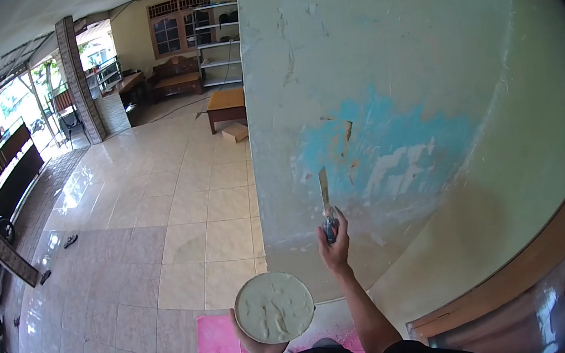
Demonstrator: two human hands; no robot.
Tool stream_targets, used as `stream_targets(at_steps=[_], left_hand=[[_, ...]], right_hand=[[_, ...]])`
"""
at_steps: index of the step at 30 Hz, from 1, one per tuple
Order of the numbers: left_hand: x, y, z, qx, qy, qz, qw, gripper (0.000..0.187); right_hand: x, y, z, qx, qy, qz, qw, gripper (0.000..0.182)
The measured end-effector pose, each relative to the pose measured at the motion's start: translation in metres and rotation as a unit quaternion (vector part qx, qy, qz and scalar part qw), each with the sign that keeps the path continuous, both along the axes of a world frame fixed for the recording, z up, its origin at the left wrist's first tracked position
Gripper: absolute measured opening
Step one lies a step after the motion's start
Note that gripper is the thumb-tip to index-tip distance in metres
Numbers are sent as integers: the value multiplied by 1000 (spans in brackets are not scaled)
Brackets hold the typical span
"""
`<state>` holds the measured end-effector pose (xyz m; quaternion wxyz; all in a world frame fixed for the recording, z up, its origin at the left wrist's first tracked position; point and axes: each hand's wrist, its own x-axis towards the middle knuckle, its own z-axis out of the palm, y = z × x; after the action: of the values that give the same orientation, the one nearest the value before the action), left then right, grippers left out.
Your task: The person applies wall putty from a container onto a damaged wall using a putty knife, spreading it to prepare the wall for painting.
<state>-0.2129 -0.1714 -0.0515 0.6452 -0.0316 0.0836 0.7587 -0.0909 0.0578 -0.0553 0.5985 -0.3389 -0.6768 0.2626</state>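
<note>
My left hand (257, 346) holds a round container of pale grey-green paste (274, 307) from its left and lower side. The paste surface has ridges and dents. My right hand (335, 243) is closed round the dark handle of a putty knife (325, 188), its blade pointing up in front of the wall (379, 40). Whether the blade touches the wall cannot be made out. Just above the blade, the wall has a blue patch (377, 127) with chipped brown spots and whitish smears.
A pink sheet (219, 351) lies on the tiled floor (179, 212) below the container. A wooden-framed piece (515, 288) stands at the lower right. Farther back are a low wooden table (226, 101), a bench (176, 79), a shelf rack (218, 45) and a pillar (79, 82).
</note>
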Motion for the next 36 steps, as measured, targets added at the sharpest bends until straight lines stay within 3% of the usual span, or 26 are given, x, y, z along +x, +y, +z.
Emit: stream_targets(at_steps=[1, 2, 4, 5, 10, 12, 18, 24, 28, 30, 36], left_hand=[[0, -2, -2, -4, 0, 2, 1000, 79], [1, -2, -2, -5, 9, 6, 1000, 81], [2, 1, 2, -3, 21, 11, 1000, 82], [3, 1, 8, 3, 27, 14, 1000, 82], [4, -2, -2, 1, -11, 21, 1000, 81], [6, -1, 7, 10, 32, 42, 999, 80], [6, 1, -4, 5, -39, 65, 997, 79], [4, 1, -6, 0, 3, 68, 998, 78], [4, 1, -7, 25, -13, 60, 998, 78], [4, 0, -8, -19, -19, 69, 997, 78], [6, 1, -3, -10, 50, 55, 997, 80]], right_hand=[[-11, -1, 12, 37, 43, 32, 998, 41], [-18, 0, 14, 35, 43, 33, 998, 41], [-29, 6, 18, -46, 108, 128, 985, 31], [-34, 2, 31, -138, 166, 190, 958, 21], [-55, 13, 51, -122, 143, 182, 965, 29], [-63, 18, 51, -130, 190, 216, 949, 36], [-73, 33, 27, -155, 184, 162, 957, 29], [-83, 41, 6, -125, 196, 101, 967, 23], [-79, 40, -27, -133, 210, 105, 963, 22], [-72, 35, -39, -114, 192, 124, 967, 20], [-47, -1, -2, -194, 212, 167, 943, 22]])
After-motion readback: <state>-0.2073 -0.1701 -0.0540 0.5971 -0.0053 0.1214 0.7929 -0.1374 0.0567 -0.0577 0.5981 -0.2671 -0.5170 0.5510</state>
